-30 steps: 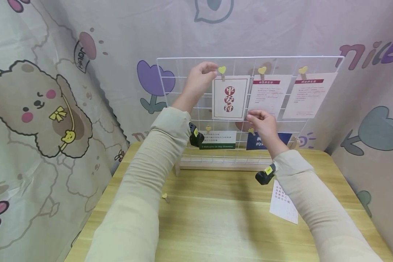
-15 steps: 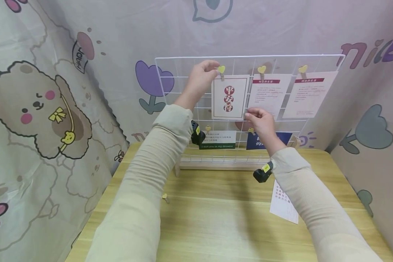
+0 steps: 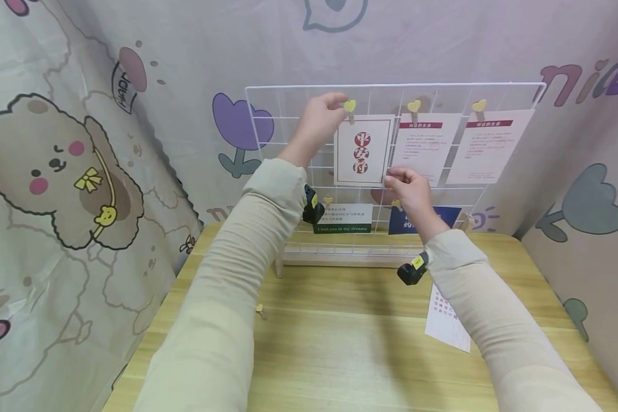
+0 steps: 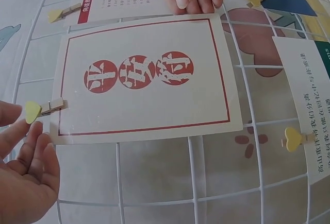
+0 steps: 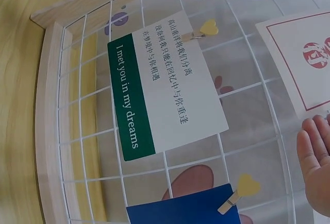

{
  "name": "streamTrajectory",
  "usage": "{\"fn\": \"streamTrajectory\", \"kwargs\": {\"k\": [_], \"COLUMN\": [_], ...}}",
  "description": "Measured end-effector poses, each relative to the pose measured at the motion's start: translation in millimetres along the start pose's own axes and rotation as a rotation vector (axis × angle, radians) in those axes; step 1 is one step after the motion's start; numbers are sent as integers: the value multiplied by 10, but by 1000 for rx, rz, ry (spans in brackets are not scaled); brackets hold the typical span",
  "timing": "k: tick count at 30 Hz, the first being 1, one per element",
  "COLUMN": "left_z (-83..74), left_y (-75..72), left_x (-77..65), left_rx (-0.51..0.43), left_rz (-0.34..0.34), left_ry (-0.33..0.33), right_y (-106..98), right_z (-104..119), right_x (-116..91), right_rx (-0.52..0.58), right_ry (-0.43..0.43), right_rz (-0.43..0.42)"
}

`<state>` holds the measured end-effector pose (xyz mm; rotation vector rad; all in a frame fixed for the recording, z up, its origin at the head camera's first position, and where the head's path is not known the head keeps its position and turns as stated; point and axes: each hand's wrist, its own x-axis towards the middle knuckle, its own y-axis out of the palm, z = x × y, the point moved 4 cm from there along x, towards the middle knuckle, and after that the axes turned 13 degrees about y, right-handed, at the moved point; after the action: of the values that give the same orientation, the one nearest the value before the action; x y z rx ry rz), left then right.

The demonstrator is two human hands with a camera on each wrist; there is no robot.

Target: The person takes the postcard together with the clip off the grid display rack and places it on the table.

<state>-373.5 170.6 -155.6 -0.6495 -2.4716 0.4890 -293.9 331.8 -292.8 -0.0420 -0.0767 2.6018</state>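
Observation:
A white card with a red border and three red circles [image 3: 361, 153] hangs on a white wire grid [image 4: 258, 131]. At its top left, a wooden clothespin with a yellow heart [image 4: 44, 109] grips the card's edge. My left hand [image 3: 319, 121] holds this clothespin by the heart; in the left wrist view its thumb and forefinger [image 4: 18, 134] meet the heart's rim. Low on the card's right edge, my right hand [image 3: 413, 191] holds the paper with fingertips close together. The right wrist view shows only part of that hand [image 5: 317, 157], beside the card's edge.
Two pink-headed cards [image 3: 425, 151] hang to the right, each under a heart clothespin. Lower down hang a green-and-white card [image 5: 165, 90] and a blue card [image 5: 180, 208]. A loose card [image 3: 445, 329] and a heart clothespin [image 3: 260, 311] lie on the wooden table [image 3: 335, 355].
The right hand has shifted very slightly left along with its wrist. The left hand stays at the clothespin, and the card hangs in the same place on the grid.

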Motion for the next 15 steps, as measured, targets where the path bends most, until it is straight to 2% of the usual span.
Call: {"fn": "streamTrajectory", "kwargs": {"k": [6,15], "left_z": [-12,-44], "left_y": [12,15], "left_x": [24,45], "left_rx": [26,87], "left_rz": [8,-21], "left_ry": [-7,12], "right_y": [3,14], "right_z": [12,12], "right_x": [13,30], "right_rx": [-23,-25], "right_ry": [-5,-20], "right_rz": [-9,-16]}}
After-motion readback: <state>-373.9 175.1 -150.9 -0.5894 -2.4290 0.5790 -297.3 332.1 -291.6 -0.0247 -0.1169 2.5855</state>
